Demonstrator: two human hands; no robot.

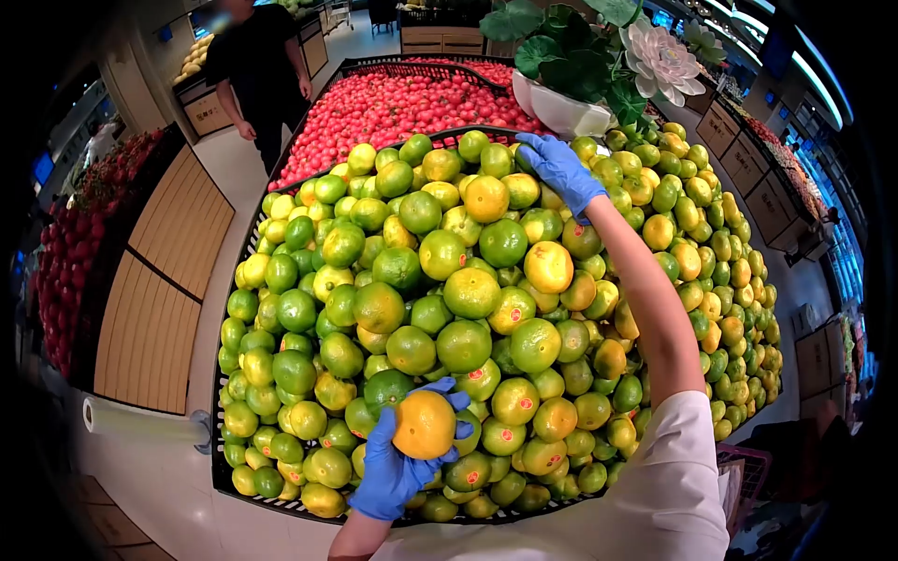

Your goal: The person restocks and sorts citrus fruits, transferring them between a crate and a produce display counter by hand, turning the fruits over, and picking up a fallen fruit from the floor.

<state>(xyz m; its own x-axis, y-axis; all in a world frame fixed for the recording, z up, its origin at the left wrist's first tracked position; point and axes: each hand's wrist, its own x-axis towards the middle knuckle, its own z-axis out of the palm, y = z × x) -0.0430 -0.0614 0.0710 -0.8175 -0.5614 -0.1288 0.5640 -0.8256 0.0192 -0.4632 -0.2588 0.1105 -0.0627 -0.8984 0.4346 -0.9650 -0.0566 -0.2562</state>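
Note:
In my gloved left hand (398,467), low over the front of the pile, is an orange mandarin (424,425), with the blue fingers curled round it. My gloved right hand (563,176) reaches to the back edge of the heap. Its fingers bend over a dark green mandarin (525,161), which they partly hide. Between and around both hands lie many green and yellow mandarins (471,293), some bearing small red stickers. A darker green mandarin (387,389) sits just beyond the left hand's fruit.
Behind the mandarins is a black-edged bin of small red tomatoes (393,105). A white planter (567,110) with a pink lotus flower (659,61) stands by my right hand. A person in black (259,70) stands at the back left. A plastic-bag roll (145,421) hangs at the left.

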